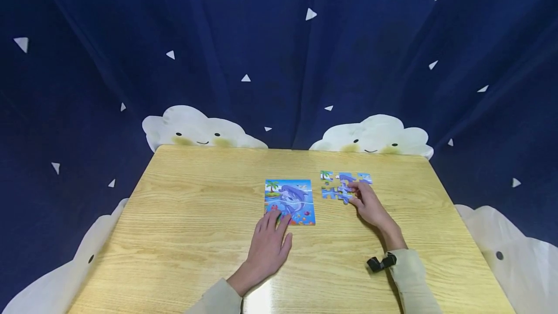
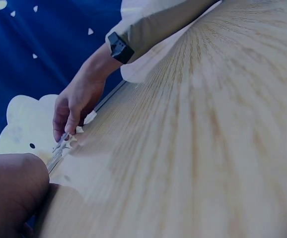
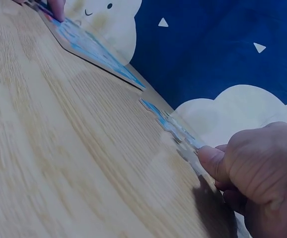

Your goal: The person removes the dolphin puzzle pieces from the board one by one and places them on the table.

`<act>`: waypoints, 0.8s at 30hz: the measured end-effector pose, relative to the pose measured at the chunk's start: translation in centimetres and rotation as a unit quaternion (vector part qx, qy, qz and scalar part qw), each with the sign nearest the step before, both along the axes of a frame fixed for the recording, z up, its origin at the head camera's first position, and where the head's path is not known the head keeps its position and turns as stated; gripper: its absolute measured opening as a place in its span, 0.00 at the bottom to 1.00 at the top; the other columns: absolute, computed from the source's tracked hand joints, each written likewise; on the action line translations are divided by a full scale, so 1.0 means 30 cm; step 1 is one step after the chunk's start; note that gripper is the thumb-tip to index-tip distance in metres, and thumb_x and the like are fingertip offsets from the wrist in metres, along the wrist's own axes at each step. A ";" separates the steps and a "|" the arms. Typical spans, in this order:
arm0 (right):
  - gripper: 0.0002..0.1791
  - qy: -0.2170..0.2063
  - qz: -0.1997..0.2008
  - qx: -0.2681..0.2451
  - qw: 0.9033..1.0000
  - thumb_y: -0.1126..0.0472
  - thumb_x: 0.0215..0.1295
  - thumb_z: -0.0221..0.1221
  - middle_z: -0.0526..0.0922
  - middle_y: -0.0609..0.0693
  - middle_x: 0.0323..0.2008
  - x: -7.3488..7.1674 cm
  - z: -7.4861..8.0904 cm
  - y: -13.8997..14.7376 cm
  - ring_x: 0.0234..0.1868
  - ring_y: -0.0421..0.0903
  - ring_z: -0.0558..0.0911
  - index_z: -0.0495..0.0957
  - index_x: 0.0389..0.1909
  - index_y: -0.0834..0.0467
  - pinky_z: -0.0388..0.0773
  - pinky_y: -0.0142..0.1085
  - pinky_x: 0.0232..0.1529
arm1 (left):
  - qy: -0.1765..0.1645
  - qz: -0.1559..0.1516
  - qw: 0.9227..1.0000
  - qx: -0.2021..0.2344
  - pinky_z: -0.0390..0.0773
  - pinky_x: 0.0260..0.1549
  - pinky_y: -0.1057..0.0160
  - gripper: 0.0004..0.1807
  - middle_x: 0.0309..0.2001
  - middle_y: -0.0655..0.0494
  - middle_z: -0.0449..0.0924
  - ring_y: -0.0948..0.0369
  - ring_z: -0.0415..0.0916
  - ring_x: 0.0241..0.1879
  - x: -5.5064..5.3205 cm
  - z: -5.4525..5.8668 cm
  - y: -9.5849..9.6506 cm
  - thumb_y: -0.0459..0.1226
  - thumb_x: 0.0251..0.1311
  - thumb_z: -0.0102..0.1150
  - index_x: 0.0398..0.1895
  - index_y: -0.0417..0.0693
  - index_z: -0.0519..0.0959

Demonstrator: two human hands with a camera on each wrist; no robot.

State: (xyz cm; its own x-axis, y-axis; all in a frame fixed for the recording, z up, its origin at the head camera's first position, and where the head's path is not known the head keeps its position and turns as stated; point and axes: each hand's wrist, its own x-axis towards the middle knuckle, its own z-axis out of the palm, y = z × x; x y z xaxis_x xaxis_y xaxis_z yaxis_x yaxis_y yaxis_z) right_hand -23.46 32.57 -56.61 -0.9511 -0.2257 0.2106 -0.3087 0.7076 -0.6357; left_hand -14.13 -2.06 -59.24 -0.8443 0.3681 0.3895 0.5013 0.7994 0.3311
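Observation:
A square picture board (image 1: 294, 200) with dolphins, a palm tree and sea lies near the middle of the table. On its lower left edge rest the fingers of my left hand (image 1: 267, 246), extended and slightly spread. To the right of the board, several jigsaw puzzle pieces (image 1: 329, 193) in matching colours lie partly joined. My right hand (image 1: 370, 206) reaches over their right side, and its thumb and fingers pinch a puzzle piece (image 1: 346, 196). The pinch shows again in the right wrist view, where the thumb (image 3: 213, 161) presses the piece's edge; the fingertips behind are partly hidden.
The wooden table (image 1: 187, 197) spreads around the puzzle. Behind it hangs a dark blue curtain (image 1: 270, 38) with white triangles and clouds along the table's far edge. A black strap (image 1: 381, 262) sits at the right wrist.

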 end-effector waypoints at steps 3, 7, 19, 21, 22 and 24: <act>0.21 0.005 0.002 0.007 1.000 0.76 0.70 0.59 0.74 0.62 0.46 -0.003 0.001 0.009 0.46 0.54 0.71 0.72 0.63 0.72 0.70 0.44 0.46 | -0.011 0.004 1.000 -0.008 0.65 0.69 0.42 0.27 0.68 0.46 0.69 0.45 0.64 0.70 -0.001 0.001 0.000 0.48 0.75 0.51 0.73 0.52 0.73; 0.20 0.012 0.004 0.022 1.000 0.76 0.70 0.60 0.74 0.62 0.45 -0.005 -0.003 0.022 0.46 0.57 0.70 0.72 0.61 0.72 0.66 0.51 0.51 | -0.025 0.005 1.000 -0.012 0.64 0.70 0.43 0.27 0.69 0.46 0.68 0.45 0.63 0.72 0.000 0.003 0.000 0.48 0.75 0.50 0.75 0.53 0.72; 0.21 -0.026 -0.012 0.037 0.999 0.73 0.74 0.57 0.70 0.62 0.47 0.003 -0.012 0.043 0.48 0.58 0.67 0.72 0.65 0.71 0.66 0.53 0.50 | -0.036 0.003 0.999 -0.017 0.64 0.70 0.43 0.27 0.70 0.47 0.67 0.47 0.61 0.73 0.005 0.000 0.001 0.48 0.77 0.48 0.75 0.53 0.71; 0.21 -0.033 -0.012 0.037 0.999 0.72 0.74 0.57 0.69 0.62 0.47 0.004 -0.007 0.042 0.49 0.58 0.66 0.71 0.66 0.70 0.66 0.53 0.49 | -0.034 0.003 0.999 -0.017 0.64 0.70 0.43 0.27 0.70 0.47 0.67 0.47 0.61 0.73 0.004 0.000 0.001 0.48 0.77 0.48 0.75 0.53 0.71; 0.22 -0.037 -0.012 0.034 0.999 0.72 0.75 0.57 0.69 0.62 0.47 0.004 -0.005 0.041 0.48 0.58 0.65 0.71 0.67 0.70 0.66 0.52 0.48 | -0.033 0.003 0.999 -0.018 0.64 0.70 0.43 0.27 0.70 0.47 0.67 0.47 0.62 0.73 0.004 0.000 0.001 0.48 0.77 0.48 0.75 0.53 0.71; 0.22 -0.044 -0.013 0.031 0.998 0.72 0.75 0.56 0.68 0.61 0.46 0.004 -0.003 0.040 0.48 0.57 0.65 0.71 0.67 0.70 0.66 0.51 0.48 | -0.032 0.003 0.999 -0.018 0.64 0.70 0.43 0.27 0.70 0.47 0.67 0.47 0.62 0.73 0.004 0.001 0.000 0.48 0.77 0.48 0.75 0.53 0.71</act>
State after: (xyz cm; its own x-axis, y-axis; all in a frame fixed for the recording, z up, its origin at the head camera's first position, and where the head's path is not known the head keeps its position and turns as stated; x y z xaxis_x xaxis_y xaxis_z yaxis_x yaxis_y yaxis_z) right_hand -23.34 33.78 -56.71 -0.9709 -0.2117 0.1123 -0.2353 0.7533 -0.6142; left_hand -14.02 -2.05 -59.20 -0.8696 0.3752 0.3210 0.4746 0.8143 0.3342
